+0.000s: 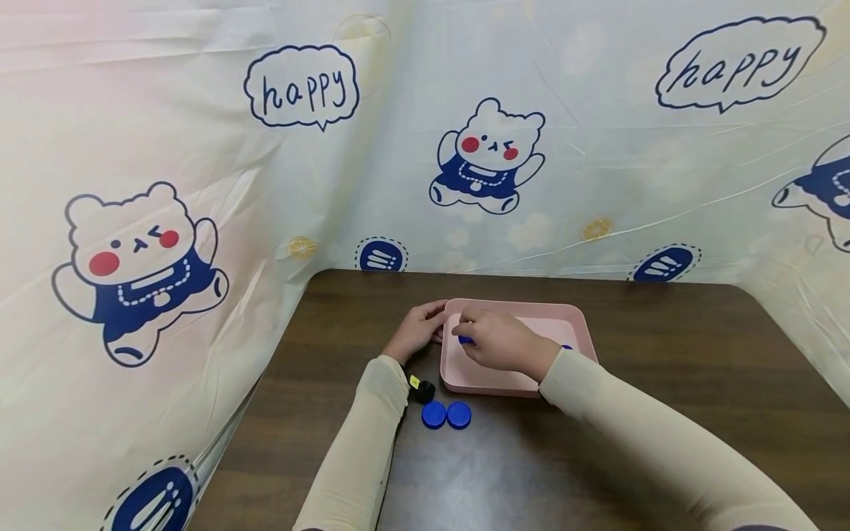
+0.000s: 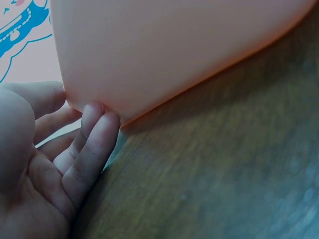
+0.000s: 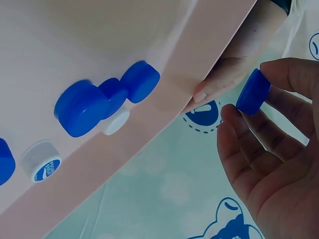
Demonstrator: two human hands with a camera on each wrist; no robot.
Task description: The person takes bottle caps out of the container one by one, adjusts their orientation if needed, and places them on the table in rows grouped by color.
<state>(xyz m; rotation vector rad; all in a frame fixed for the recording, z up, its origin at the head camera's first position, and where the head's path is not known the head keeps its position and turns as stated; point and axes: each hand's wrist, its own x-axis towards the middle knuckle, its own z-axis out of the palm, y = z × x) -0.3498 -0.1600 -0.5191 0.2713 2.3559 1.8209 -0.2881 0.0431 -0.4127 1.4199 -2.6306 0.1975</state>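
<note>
Operator: What's in my right hand?

Spotter: Your right hand (image 1: pixel 501 341) is pinching a blue cap (image 3: pixel 254 92) between thumb and fingers. The cap is tipped on its side, and seen from your head it sits over the left part of the pink tray (image 1: pixel 451 369).

Operator: And my left hand?

Spotter: Your left hand (image 1: pixel 417 328) is at the tray's far left corner. From the wrist you can see the thumb and fingers bent round that corner, their tips on its outer wall.

Operator: What's in the tray?

Spotter: From your right wrist, three blue lids (image 3: pixel 82 107) stand close together in a row, the biggest at one end. A white disc (image 3: pixel 117 122) lies just beside them. Near the biggest lid there's a white cap with blue print (image 3: pixel 42 162), and past it another blue piece (image 3: pixel 5 162), cut off by the edge of that view, so I can't tell its full shape.

Operator: Anything on the bench?

Spotter: Two blue caps (image 1: pixel 459 415) lie side by side on the bench (image 1: pixel 319 383), on your side of the tray, near its left corner. Behind the bench hangs a pale cloth (image 1: pixel 398 147) printed with bears and "happy" bubbles.
</note>
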